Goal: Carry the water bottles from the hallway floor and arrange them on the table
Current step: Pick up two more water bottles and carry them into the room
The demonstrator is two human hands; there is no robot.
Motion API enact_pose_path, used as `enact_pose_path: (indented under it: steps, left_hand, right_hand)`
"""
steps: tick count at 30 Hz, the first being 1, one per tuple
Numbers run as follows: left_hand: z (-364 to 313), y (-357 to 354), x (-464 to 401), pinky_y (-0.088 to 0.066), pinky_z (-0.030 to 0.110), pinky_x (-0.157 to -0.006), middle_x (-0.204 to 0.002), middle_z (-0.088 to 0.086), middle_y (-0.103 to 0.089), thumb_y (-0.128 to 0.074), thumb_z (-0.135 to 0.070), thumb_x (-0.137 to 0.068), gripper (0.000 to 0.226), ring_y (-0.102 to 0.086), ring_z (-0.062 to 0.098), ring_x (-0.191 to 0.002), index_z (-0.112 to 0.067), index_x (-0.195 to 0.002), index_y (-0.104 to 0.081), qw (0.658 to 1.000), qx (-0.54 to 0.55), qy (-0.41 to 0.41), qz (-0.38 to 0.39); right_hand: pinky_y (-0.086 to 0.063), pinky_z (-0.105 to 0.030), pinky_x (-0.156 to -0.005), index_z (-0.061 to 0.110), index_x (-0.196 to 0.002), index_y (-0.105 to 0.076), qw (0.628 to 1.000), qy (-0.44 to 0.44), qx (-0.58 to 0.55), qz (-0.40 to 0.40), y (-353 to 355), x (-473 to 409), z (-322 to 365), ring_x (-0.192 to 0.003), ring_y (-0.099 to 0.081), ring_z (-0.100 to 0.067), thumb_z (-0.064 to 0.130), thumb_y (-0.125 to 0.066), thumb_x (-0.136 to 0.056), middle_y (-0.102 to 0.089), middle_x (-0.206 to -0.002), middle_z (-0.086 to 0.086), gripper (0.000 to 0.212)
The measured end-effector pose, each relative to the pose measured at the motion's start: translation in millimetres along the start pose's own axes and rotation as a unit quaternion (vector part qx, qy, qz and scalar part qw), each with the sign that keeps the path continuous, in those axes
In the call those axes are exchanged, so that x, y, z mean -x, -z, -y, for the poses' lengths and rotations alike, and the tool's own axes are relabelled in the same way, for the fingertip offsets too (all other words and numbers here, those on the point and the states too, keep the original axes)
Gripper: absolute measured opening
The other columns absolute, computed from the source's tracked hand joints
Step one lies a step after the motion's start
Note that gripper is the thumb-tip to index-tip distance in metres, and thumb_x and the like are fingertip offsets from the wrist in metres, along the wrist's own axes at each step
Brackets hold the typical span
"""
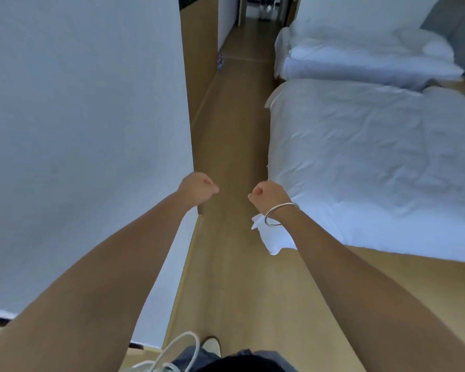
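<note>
Both my arms stretch out ahead of me over a wooden floor. My left hand (198, 189) is curled into a fist and holds nothing. My right hand (269, 195) is also curled into an empty fist, with a silver bangle on its wrist. Far down the hallway, a small bluish object that may be water bottles (220, 61) stands on the floor against the left wall; it is too small to make out clearly. No table is in view.
A white wall (86, 130) runs along my left, its corner just by my left hand. Two beds (373, 162) with white bedding fill the right side. The wooden floor strip (234, 130) between them leads to a far doorway.
</note>
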State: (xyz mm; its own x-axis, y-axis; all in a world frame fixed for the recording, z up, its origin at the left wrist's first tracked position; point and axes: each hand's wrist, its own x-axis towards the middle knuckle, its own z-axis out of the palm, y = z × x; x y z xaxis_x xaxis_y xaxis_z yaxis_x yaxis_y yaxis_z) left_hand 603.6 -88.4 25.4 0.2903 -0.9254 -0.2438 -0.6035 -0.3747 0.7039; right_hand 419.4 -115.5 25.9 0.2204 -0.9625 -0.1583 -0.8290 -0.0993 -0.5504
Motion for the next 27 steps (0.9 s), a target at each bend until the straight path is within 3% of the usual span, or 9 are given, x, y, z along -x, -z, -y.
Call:
enact_pose_path:
  steps: [11,19,27]
  left_hand:
    - [-27.1,-10.1,-122.3,-0.042,0.028,-0.083,-0.103,0.002,-0.056,-0.060,-0.022,-0.087,0.023,-0.053,0.018,-0.099,-0.012,-0.107,-0.060,0.998,-0.028,-0.018,0.059]
    - [-75.1,-20.6,-259.5,-0.042,0.029,-0.081,-0.102,0.003,-0.059,-0.060,-0.021,-0.086,0.016,-0.055,0.020,-0.099,-0.013,-0.100,-0.060,0.997,-0.026,-0.007,0.071]
    - [-144.2,-31.2,-400.1,-0.045,0.035,-0.097,-0.119,0.006,-0.060,-0.060,-0.023,-0.085,0.032,-0.056,0.024,-0.109,-0.012,-0.115,-0.060,0.994,-0.073,-0.002,0.080]
  right_hand:
    - [-0.039,-0.026,-0.076,0.010,-0.098,-0.063,0.999,-0.040,-0.007,-0.001,-3.2,-125.1,-9.1,-0.084,-0.051,-0.019,0.021,-0.051,-0.088,-0.063,-0.101,-0.005,0.019]
    - [-0.046,-0.032,-0.074,0.000,-0.088,-0.063,0.998,-0.049,-0.026,0.008,16.6,-270.2,-30.4,-0.091,-0.061,-0.030,0.018,-0.053,-0.085,-0.066,-0.094,-0.014,0.021]
    - [-0.045,-0.030,-0.075,-0.001,-0.093,-0.065,0.998,-0.053,-0.036,0.009,73.4,-427.6,-53.3,-0.094,-0.061,-0.032,0.015,-0.051,-0.087,-0.067,-0.098,-0.016,0.022]
